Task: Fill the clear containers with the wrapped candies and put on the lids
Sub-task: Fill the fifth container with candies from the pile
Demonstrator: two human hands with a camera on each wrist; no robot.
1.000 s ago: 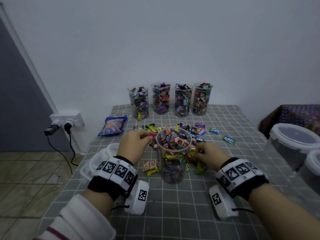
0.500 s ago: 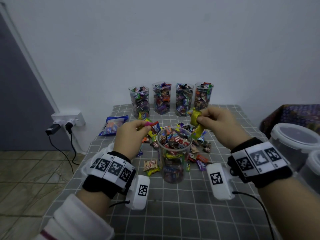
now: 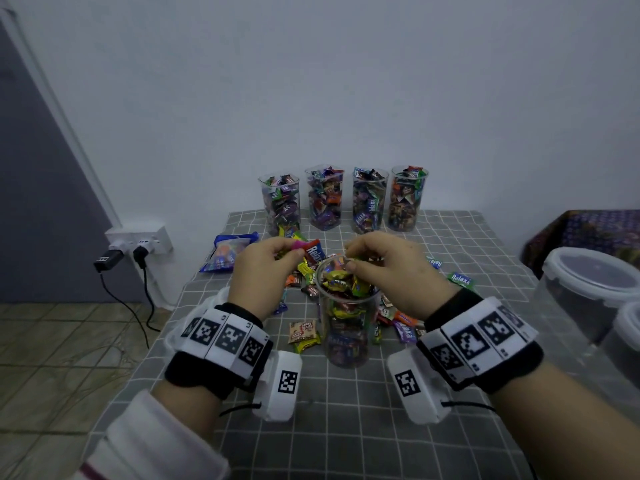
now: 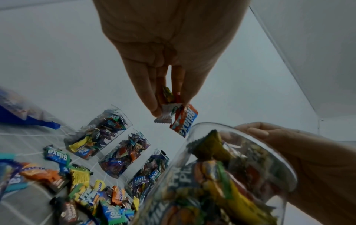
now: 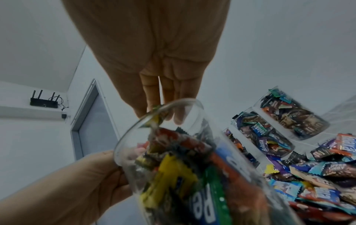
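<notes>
Right hand [image 3: 388,271] has come down from frame centre to the near-full cup [image 3: 346,327] rim, pinching a yellow-green candy [image 5: 157,113] in; left hand [image 3: 266,271] still grasps several candies [image 4: 179,117] beside it, so lids come soon.

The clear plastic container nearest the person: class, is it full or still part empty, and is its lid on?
Nearly full, lid off: candies reach its open rim in the clear plastic container.
</notes>
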